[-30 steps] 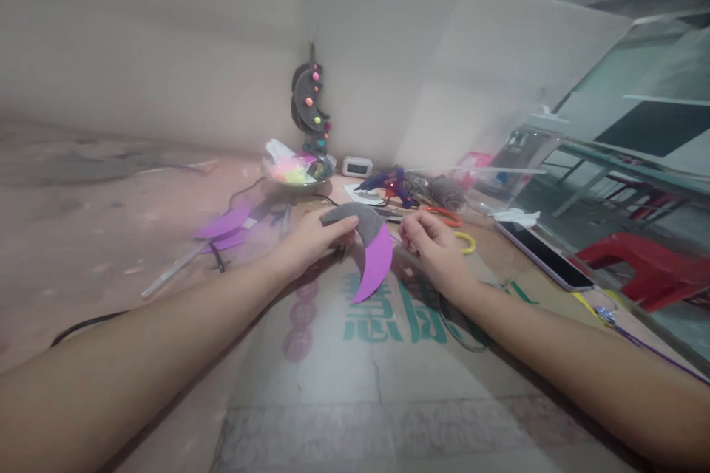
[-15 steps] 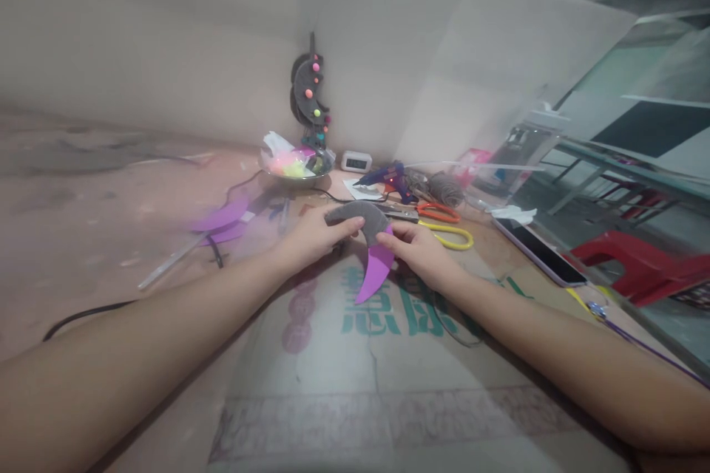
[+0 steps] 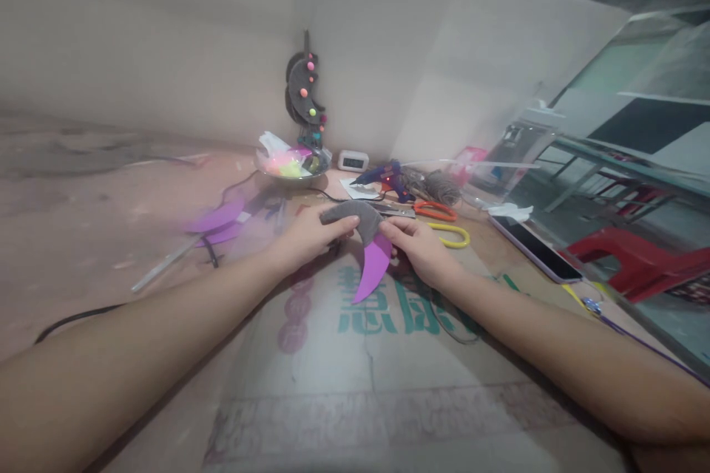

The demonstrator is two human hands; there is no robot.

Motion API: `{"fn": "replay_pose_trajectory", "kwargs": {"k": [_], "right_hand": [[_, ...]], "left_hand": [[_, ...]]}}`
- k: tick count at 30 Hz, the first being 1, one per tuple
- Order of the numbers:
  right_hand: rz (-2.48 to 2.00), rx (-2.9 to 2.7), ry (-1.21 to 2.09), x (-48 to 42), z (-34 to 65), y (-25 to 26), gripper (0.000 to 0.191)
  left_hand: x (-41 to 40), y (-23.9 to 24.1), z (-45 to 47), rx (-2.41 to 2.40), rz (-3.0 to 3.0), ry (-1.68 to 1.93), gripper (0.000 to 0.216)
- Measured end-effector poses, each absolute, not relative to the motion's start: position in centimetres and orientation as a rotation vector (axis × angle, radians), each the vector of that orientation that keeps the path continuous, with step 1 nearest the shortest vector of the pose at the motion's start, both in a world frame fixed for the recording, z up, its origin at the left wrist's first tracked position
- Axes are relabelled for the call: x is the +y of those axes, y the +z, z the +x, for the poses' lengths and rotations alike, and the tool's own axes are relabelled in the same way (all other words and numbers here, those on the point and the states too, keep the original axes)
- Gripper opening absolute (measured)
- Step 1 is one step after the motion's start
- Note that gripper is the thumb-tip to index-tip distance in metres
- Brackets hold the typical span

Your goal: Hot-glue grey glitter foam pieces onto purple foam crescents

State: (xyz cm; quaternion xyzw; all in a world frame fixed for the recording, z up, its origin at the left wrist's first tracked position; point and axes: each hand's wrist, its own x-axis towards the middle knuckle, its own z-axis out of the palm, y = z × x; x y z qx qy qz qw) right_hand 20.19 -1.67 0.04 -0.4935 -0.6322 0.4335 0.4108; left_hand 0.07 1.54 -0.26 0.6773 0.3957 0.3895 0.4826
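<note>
A crescent-shaped foam piece (image 3: 370, 259) lies between my hands, purple at its lower tip and wrapped in grey twine on its upper part. My left hand (image 3: 311, 234) grips the grey upper end with thumb and fingers closed on it. My right hand (image 3: 417, 245) pinches the crescent's right edge where grey meets purple. Both hands rest over a printed cardboard sheet (image 3: 355, 355) that covers the table.
Behind the hands lie orange and yellow scissors (image 3: 444, 222), a blue glue gun (image 3: 385, 177), a ball of twine (image 3: 438, 185), a bowl of coloured pompoms (image 3: 291, 162), a small clock (image 3: 353, 160) and a finished grey crescent (image 3: 304, 92). Purple foam offcuts (image 3: 219, 218) lie left; a phone (image 3: 532, 247) lies right.
My right hand has moved left from beside the crescent and taken hold of its right edge. My left hand has kept its grip on the grey end.
</note>
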Motion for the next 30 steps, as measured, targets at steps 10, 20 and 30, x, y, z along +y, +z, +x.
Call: {"fn": "replay_pose_trajectory", "kwargs": {"k": [10, 20, 30], "right_hand": [[-1.26, -1.53, 1.114, -1.62, 20.08, 0.18, 0.034], [-1.237, -1.509, 1.159, -1.58, 20.18, 0.01, 0.031], [-1.167, -1.436, 1.119, -1.17, 20.66, -0.52, 0.035]], "left_hand": [[1.62, -0.36, 0.12, 0.959, 1.575, 0.955, 0.038], [1.54, -0.43, 0.11, 0.935, 1.556, 0.931, 0.038], [1.61, -0.35, 0.17, 0.883, 1.47, 0.946, 0.036]]}}
